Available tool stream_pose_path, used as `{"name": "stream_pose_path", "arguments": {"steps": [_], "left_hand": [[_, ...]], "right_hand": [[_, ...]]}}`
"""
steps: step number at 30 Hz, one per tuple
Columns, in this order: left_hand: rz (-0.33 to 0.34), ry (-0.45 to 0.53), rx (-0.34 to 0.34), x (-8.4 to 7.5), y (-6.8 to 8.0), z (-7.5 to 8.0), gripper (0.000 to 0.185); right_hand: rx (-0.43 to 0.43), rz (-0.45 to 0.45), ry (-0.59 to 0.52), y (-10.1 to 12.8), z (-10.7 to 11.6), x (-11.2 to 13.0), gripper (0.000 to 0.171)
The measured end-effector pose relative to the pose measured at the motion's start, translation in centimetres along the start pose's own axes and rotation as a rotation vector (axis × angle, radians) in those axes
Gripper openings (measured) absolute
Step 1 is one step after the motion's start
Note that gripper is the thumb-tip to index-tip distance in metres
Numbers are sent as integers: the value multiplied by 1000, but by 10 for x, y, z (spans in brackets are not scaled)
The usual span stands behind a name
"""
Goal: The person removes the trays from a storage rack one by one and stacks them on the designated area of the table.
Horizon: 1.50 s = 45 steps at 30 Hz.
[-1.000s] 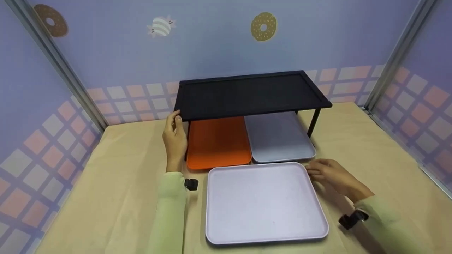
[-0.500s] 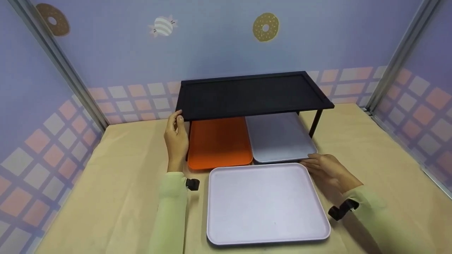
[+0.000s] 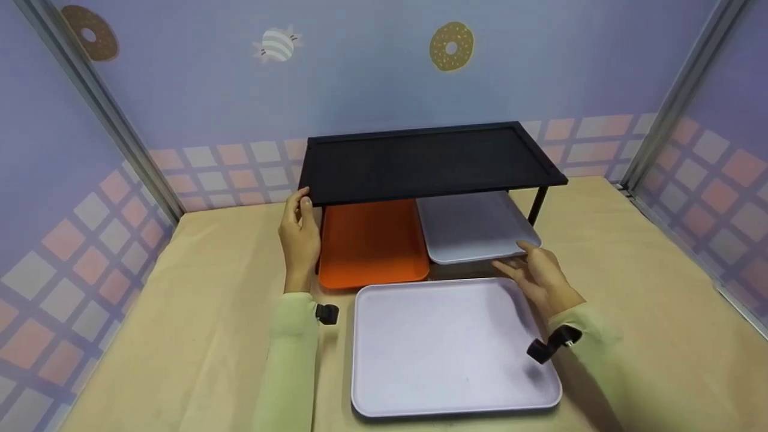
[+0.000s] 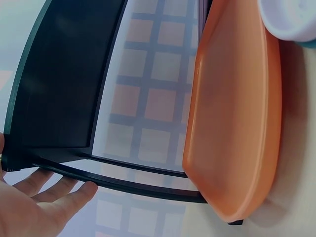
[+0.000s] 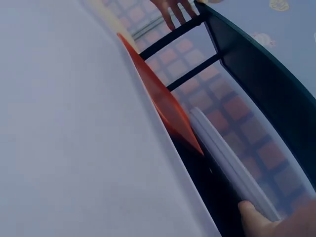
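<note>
A low black rack (image 3: pixel 420 162) with a flat top stands at the back. At its front left corner, my left hand (image 3: pixel 300 240) holds on, thumb in front; the left wrist view shows its fingers (image 4: pixel 74 197) by the leg. Under the top lie an orange tray (image 3: pixel 372 246) on the left and a pale grey tray (image 3: pixel 477 231) on the right. My right hand (image 3: pixel 540 279) pinches the grey tray's front right corner, thumb above and fingers below. That front edge is raised, with a dark gap beneath it. In the right wrist view the thumb (image 5: pixel 252 217) lies at its rim.
A pale lavender tray (image 3: pixel 450 348) lies on the cloth-covered table (image 3: pixel 228 312) in front of the rack, under my right forearm's shadow. Patterned walls (image 3: pixel 360 78) with metal corner posts (image 3: pixel 678 90) enclose the back and sides.
My right hand has moved left and forward from beside the lavender tray to the grey tray's corner. The grey tray's front edge has risen. My left hand has stayed at the rack.
</note>
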<state>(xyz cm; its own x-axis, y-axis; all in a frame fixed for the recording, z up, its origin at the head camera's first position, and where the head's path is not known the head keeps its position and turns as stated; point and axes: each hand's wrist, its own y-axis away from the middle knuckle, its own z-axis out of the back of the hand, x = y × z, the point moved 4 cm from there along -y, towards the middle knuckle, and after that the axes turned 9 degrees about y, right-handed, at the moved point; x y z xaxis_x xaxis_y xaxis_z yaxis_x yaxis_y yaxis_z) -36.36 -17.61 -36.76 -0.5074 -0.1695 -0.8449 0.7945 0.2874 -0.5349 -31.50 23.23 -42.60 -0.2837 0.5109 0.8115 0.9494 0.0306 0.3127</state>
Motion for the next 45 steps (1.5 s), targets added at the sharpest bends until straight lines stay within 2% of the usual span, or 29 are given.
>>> {"name": "stream_pose_path", "arguments": {"steps": [5, 13, 19, 30, 33, 39, 45], "left_hand": [[-16, -14, 8, -1, -1, 1, 36], [-13, -17, 51, -4, -3, 3, 37], [-8, -15, 49, -1, 0, 2, 37], [-29, -21, 39, -1, 0, 2, 36], [-21, -17, 36, -1, 2, 2, 36], [-27, -15, 32, -1, 1, 1, 37], [-36, -21, 27, 0, 0, 1, 36]], "right_hand": [[22, 96, -71, -11, -8, 3, 65], [40, 223, -40, -16, -7, 6, 64], [39, 255, -53, -12, 0, 6, 58], [88, 277, -66, 5, 14, 9, 63], [97, 280, -47, 10, 16, 10, 63], [103, 320, 57, 22, 22, 14, 57], [135, 341, 47, 35, 29, 16, 53]]}}
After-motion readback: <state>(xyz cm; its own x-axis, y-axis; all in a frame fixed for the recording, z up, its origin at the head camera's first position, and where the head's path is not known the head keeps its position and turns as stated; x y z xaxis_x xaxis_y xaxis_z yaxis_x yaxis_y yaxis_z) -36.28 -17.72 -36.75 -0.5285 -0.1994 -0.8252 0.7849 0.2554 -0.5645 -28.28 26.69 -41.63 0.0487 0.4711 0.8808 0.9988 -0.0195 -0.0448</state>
